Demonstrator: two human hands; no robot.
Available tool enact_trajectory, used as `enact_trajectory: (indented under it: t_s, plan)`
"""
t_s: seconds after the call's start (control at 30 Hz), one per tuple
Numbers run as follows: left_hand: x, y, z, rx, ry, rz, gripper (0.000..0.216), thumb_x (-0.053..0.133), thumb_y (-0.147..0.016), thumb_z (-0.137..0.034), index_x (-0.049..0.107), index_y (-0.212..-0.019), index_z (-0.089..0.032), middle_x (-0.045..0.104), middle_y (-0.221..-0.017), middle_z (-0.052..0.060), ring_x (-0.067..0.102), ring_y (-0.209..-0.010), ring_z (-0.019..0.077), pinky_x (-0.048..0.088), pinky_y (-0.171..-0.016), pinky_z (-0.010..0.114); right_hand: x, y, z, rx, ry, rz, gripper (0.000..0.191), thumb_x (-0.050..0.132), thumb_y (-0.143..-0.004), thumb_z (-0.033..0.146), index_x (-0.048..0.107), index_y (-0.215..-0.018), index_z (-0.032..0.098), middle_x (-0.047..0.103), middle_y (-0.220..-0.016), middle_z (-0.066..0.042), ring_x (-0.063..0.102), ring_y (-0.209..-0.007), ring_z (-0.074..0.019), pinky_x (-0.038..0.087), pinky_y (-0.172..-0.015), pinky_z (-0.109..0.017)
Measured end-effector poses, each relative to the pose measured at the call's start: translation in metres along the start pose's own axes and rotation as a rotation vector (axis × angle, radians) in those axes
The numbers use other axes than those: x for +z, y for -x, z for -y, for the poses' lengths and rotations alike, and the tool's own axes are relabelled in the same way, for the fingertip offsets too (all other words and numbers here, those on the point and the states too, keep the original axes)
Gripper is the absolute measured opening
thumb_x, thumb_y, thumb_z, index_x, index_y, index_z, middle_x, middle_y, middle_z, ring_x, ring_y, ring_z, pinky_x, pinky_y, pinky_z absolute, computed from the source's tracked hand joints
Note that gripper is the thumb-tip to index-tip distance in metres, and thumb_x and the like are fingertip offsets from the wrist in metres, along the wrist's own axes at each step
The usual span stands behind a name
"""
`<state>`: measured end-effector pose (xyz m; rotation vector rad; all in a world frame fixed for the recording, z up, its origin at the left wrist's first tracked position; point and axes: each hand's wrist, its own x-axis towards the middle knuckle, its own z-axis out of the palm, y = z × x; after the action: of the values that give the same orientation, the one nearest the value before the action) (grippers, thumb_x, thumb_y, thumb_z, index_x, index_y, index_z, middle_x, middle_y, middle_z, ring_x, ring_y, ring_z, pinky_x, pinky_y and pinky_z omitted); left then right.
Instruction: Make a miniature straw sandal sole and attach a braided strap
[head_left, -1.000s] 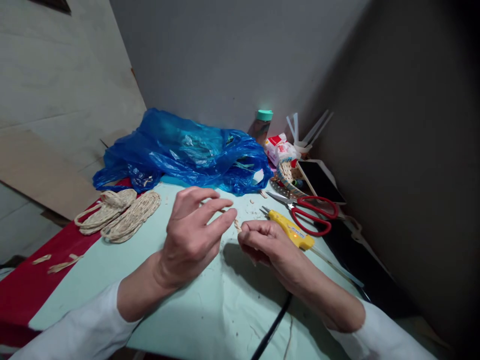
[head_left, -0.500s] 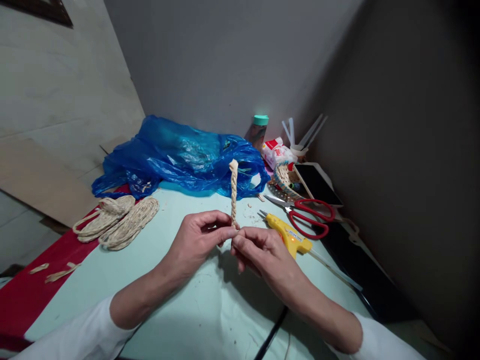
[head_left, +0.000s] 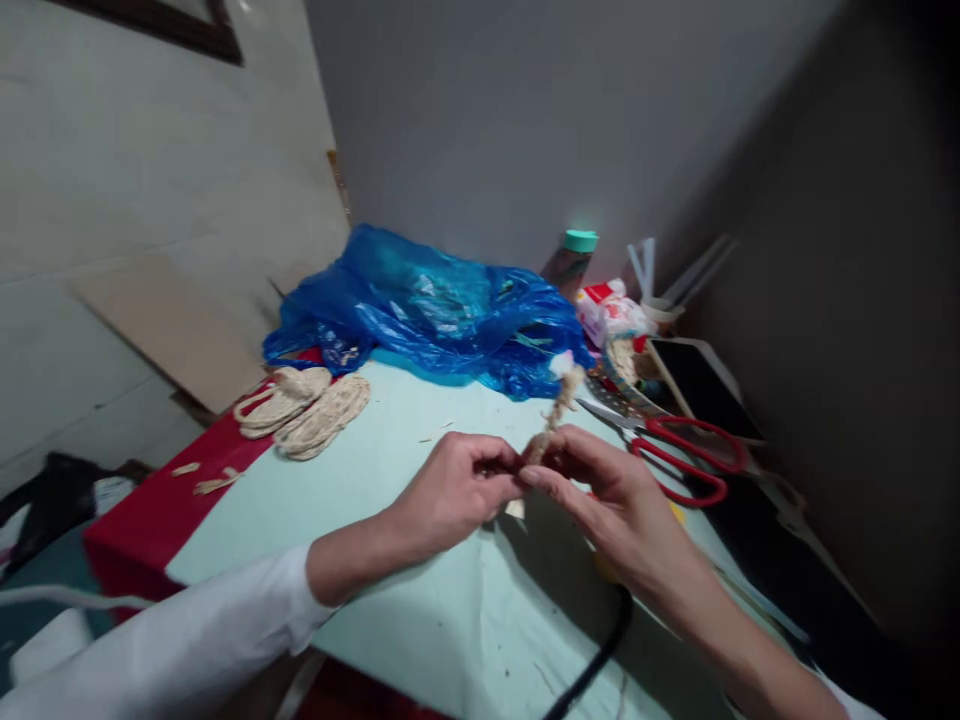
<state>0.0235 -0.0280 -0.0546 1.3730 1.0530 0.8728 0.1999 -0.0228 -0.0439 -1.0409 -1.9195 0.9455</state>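
Observation:
A short tan braid [head_left: 564, 396] of plant fibre, blurred, stands tilted up from between my hands. My left hand [head_left: 450, 495] is closed, its thumb and fingertips pinching the braid's lower end. Thumb and fingers of my right hand [head_left: 626, 500] close on the same braid just above and touch the left fingertips. A small pale tip [head_left: 515, 508] shows below the fingers. Behind my right hand the yellow glue gun [head_left: 677, 512] is mostly hidden. Beyond it lie scissors [head_left: 652, 432] with red handles.
Two coiled braids [head_left: 322, 418] lie at the left, near fibre scraps [head_left: 217, 482] on red cloth [head_left: 127, 540]. A crumpled blue plastic bag [head_left: 435, 300] fills the back. A green-lidded jar [head_left: 579, 242], a tablet-like device [head_left: 697, 380] and a black cable [head_left: 592, 670] are also there.
The view has swung left, so everything sits further right. The braid now leans right and shows less length above the fingers. My right hand has risen along it and covers most of the glue gun.

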Motion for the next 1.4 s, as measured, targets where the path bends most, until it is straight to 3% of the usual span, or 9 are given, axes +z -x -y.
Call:
enact_trajectory:
  t_s: [0.43, 0.6, 0.8, 0.9, 0.97, 1.07, 1.2, 1.27, 1.4]
  plan:
    - [-0.006, -0.01, 0.011, -0.028, 0.051, 0.051, 0.01, 0.068, -0.07, -0.02, 0.06, -0.067, -0.016, 0.054, -0.055, -0.004, 0.046, -0.046, 0.0075, 0.036, -0.046, 0.022, 0.003, -0.002, -0.018, -0.037, 0.204, 0.063, 0.028, 0.051, -0.095, 0.044, 0.055, -0.079, 0.021, 0.058, -0.075, -0.003, 0.053, -0.069, -0.0192, 0.041, -0.063, -0.031]
    - [-0.008, -0.011, 0.013, -0.019, 0.035, 0.073, 0.011, 0.067, -0.073, -0.023, 0.06, -0.068, -0.015, 0.055, -0.057, -0.004, 0.044, -0.046, 0.0069, 0.034, -0.047, 0.022, 0.001, -0.003, -0.015, -0.005, 0.212, 0.097, 0.023, 0.05, -0.096, 0.038, 0.055, -0.082, 0.02, 0.06, -0.078, -0.004, 0.055, -0.071, -0.0191, 0.042, -0.067, -0.032]
    - [-0.015, -0.013, 0.006, -0.043, 0.01, 0.211, 0.015, 0.065, -0.079, -0.025, 0.063, -0.071, -0.013, 0.057, -0.06, -0.001, 0.045, -0.051, 0.0077, 0.034, -0.051, 0.022, -0.007, -0.005, -0.009, 0.027, 0.194, 0.116, 0.02, 0.052, -0.096, 0.032, 0.058, -0.083, 0.018, 0.064, -0.077, -0.003, 0.056, -0.071, -0.0171, 0.042, -0.065, -0.028]
    - [-0.018, -0.015, 0.002, -0.058, -0.003, 0.196, 0.013, 0.068, -0.079, -0.026, 0.067, -0.08, -0.013, 0.057, -0.064, -0.002, 0.045, -0.053, 0.0074, 0.035, -0.052, 0.022, -0.009, -0.004, -0.009, 0.001, 0.242, 0.106, 0.017, 0.051, -0.096, 0.027, 0.058, -0.084, 0.018, 0.064, -0.078, -0.003, 0.056, -0.07, -0.0161, 0.042, -0.065, -0.027]
    - [-0.019, -0.016, 0.001, -0.068, 0.016, 0.125, 0.014, 0.069, -0.078, -0.027, 0.067, -0.081, -0.013, 0.057, -0.065, -0.002, 0.045, -0.051, 0.0071, 0.035, -0.049, 0.021, -0.007, -0.003, -0.008, -0.135, 0.337, 0.029, 0.015, 0.049, -0.097, 0.022, 0.057, -0.085, 0.018, 0.063, -0.079, -0.004, 0.054, -0.069, -0.0157, 0.042, -0.064, -0.027]
    - [-0.02, -0.014, 0.0, -0.136, 0.147, 0.076, 0.021, 0.071, -0.078, -0.031, 0.064, -0.069, -0.013, 0.054, -0.057, -0.003, 0.042, -0.046, 0.0059, 0.031, -0.045, 0.019, -0.002, 0.002, -0.004, -0.524, 0.604, -0.171, 0.018, 0.045, -0.097, 0.013, 0.06, -0.086, 0.016, 0.063, -0.078, -0.007, 0.051, -0.069, -0.0168, 0.041, -0.063, -0.029]
    - [-0.016, -0.008, -0.004, -0.202, 0.385, 0.169, 0.024, 0.078, -0.075, -0.031, 0.066, -0.067, -0.012, 0.054, -0.059, -0.002, 0.045, -0.051, 0.0048, 0.035, -0.049, 0.017, 0.003, 0.009, 0.003, -0.94, 0.821, -0.177, 0.027, 0.042, -0.094, 0.006, 0.067, -0.084, 0.01, 0.066, -0.074, -0.011, 0.051, -0.067, -0.0195, 0.042, -0.059, -0.034]
    - [-0.013, -0.006, -0.005, -0.201, 0.436, 0.168, 0.021, 0.08, -0.073, -0.028, 0.068, -0.068, -0.012, 0.053, -0.06, -0.002, 0.045, -0.052, 0.0044, 0.035, -0.05, 0.016, 0.005, 0.012, 0.004, -1.031, 0.807, -0.14, 0.027, 0.045, -0.091, 0.005, 0.068, -0.079, 0.01, 0.068, -0.076, -0.012, 0.055, -0.07, -0.021, 0.044, -0.059, -0.036]
    - [-0.011, -0.003, -0.001, -0.194, 0.516, 0.088, 0.019, 0.082, -0.07, -0.024, 0.068, -0.066, -0.013, 0.051, -0.061, -0.003, 0.041, -0.053, 0.0033, 0.031, -0.05, 0.015, 0.009, 0.014, 0.003, -1.027, 0.801, -0.11, 0.024, 0.048, -0.089, 0.004, 0.071, -0.081, 0.008, 0.072, -0.083, -0.013, 0.061, -0.077, -0.022, 0.049, -0.063, -0.036]
